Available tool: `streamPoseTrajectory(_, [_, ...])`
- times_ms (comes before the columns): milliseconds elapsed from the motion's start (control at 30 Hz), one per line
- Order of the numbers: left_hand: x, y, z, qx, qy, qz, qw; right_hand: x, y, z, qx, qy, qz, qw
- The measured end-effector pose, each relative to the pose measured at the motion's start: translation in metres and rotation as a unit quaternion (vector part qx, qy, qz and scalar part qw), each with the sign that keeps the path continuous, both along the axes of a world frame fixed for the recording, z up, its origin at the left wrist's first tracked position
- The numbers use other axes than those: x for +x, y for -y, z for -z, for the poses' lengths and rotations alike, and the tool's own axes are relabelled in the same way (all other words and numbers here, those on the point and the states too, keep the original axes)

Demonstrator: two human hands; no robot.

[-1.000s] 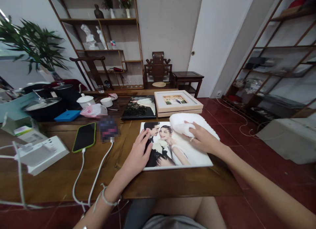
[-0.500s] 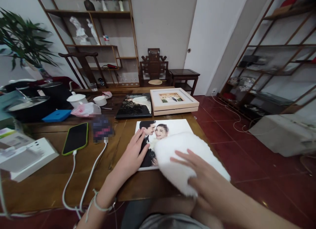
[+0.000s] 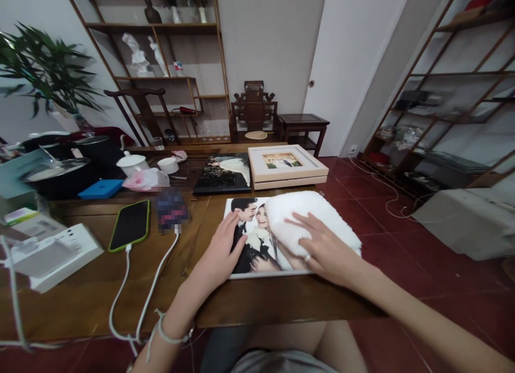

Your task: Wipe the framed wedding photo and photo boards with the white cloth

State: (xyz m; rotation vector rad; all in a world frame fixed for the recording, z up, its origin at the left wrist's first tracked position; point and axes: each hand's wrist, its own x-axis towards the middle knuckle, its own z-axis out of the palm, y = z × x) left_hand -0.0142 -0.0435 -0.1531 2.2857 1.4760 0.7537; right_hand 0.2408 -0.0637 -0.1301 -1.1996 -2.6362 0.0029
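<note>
A white-edged photo panel (image 3: 257, 244) with a picture of a couple lies flat on the wooden table. My left hand (image 3: 225, 244) rests on its left side, fingers stretched out and thumb apart, holding nothing. Over the panel's right part spreads a fluffy white towel (image 3: 322, 212), which hides that side and hangs past the panel's right edge. My right hand (image 3: 322, 247) presses down on the towel and has hold of it, with some fingers extended and others curled into the fabric.
Behind the panel lie a dark photo panel (image 3: 223, 172) and stacked pale picture frames (image 3: 287, 166). To the left are a green-cased phone (image 3: 130, 225) with a white cable, a white power strip (image 3: 66, 255), a blue box (image 3: 100, 188) and pots (image 3: 60, 172). The table's right edge is close.
My right hand and the towel have moved away from me, up the panel, uncovering its lower middle. My left hand stays on the panel's left side. The view has shifted slightly.
</note>
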Motion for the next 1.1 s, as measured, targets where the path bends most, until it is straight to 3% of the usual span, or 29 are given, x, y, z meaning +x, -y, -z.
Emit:
streamPoseTrajectory(133, [-0.001,0.001,-0.002,-0.009,-0.005,0.002,1.0,-0.013,0.052,0.001,-0.017,-0.012,-0.064,0.998])
streamPoseTrajectory(233, [-0.001,0.001,-0.003,-0.004,-0.002,0.008,1.0,-0.019,0.065,0.003,-0.017,-0.032,-0.09,0.995])
streamPoseTrajectory(333, [-0.001,0.001,-0.003,-0.001,-0.001,0.011,1.0,-0.019,0.046,0.001,-0.032,-0.033,-0.074,0.996])
streamPoseTrajectory(533, [-0.002,0.001,-0.001,-0.002,0.005,0.014,1.0,-0.01,-0.033,-0.01,0.004,-0.016,0.079,0.997])
streamPoseTrajectory(667, [-0.001,0.001,-0.002,-0.008,0.002,0.006,1.0,-0.004,-0.054,-0.012,0.025,-0.005,0.088,0.996])
streamPoseTrajectory(767, [0.0,0.0,-0.002,-0.012,-0.002,-0.002,1.0,-0.004,-0.033,-0.008,0.011,0.001,0.068,0.998])
streamPoseTrajectory(1000, [0.0,0.0,0.0,0.0,-0.002,-0.007,1.0,-0.011,0.071,0.004,-0.003,-0.038,-0.013,0.999])
streamPoseTrajectory(1100, [-0.001,0.0,-0.001,-0.001,-0.005,-0.001,1.0,-0.009,0.078,0.003,0.002,-0.054,-0.014,0.998])
